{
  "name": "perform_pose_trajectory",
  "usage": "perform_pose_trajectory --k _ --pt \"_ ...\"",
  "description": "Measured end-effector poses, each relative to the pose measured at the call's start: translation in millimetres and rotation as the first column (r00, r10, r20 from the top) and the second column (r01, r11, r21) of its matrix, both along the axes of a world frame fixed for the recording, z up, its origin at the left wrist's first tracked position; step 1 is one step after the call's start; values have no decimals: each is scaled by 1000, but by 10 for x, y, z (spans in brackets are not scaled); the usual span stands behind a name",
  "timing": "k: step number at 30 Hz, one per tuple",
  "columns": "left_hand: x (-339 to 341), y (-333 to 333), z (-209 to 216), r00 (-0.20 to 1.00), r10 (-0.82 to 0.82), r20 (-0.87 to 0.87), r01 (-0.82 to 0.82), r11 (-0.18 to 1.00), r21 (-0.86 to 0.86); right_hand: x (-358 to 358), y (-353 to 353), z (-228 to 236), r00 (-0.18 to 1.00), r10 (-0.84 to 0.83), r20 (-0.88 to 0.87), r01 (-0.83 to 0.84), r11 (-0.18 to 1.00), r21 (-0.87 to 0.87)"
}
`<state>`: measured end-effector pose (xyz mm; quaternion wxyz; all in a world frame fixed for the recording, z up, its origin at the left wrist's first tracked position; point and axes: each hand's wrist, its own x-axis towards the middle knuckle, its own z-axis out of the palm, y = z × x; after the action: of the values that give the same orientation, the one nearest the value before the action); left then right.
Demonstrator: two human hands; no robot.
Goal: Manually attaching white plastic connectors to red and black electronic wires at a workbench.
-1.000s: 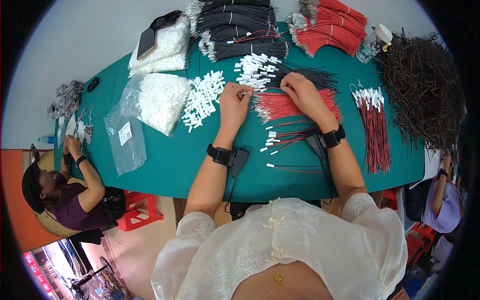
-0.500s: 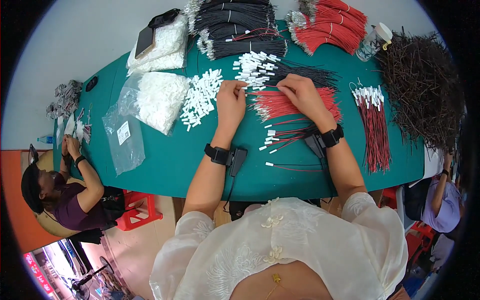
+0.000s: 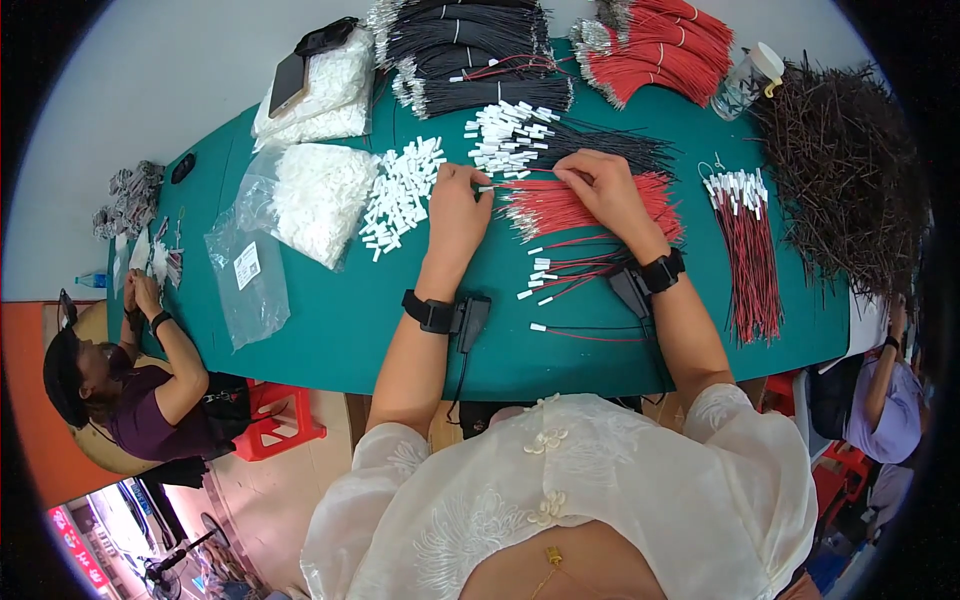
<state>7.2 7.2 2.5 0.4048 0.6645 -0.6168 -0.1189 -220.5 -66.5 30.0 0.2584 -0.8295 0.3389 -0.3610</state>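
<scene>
My left hand (image 3: 460, 218) is over the table at the right edge of a heap of loose white connector housings (image 3: 402, 200). Its fingers bend away from me, and thumb and forefinger look apart. By the thumb tip shows a small white housing (image 3: 486, 189). My right hand (image 3: 607, 195) pinches a thin red wire (image 3: 545, 171) between thumb and forefinger, above a spread of red wires (image 3: 545, 205) with bare metal ends. Just beyond lie black wires (image 3: 610, 148) capped with white housings (image 3: 510, 135). Nearer me are several red-and-black wire pairs (image 3: 570, 275) with white housings.
Bags of white housings (image 3: 325, 200) stand at the left. Bundles of black wires (image 3: 480, 95) and red wires (image 3: 660, 60) line the back. Finished-looking wires (image 3: 750, 265), a jar (image 3: 745, 85) and a dark wire heap (image 3: 850, 180) lie right. Another person (image 3: 140, 380) sits at left.
My left hand has shifted slightly left, and its thumb and forefinger have parted. My right hand stays nearly still with its pinch on the red wire.
</scene>
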Motion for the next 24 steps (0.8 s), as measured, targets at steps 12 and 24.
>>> perform_pose_trajectory --k 12,24 --pt "-62 10 178 972 -83 -222 94 995 38 87 95 33 994 -12 104 1 995 99" --pt "-80 -58 69 667 -144 -731 214 977 2 114 126 72 982 6 189 -19 998 68"
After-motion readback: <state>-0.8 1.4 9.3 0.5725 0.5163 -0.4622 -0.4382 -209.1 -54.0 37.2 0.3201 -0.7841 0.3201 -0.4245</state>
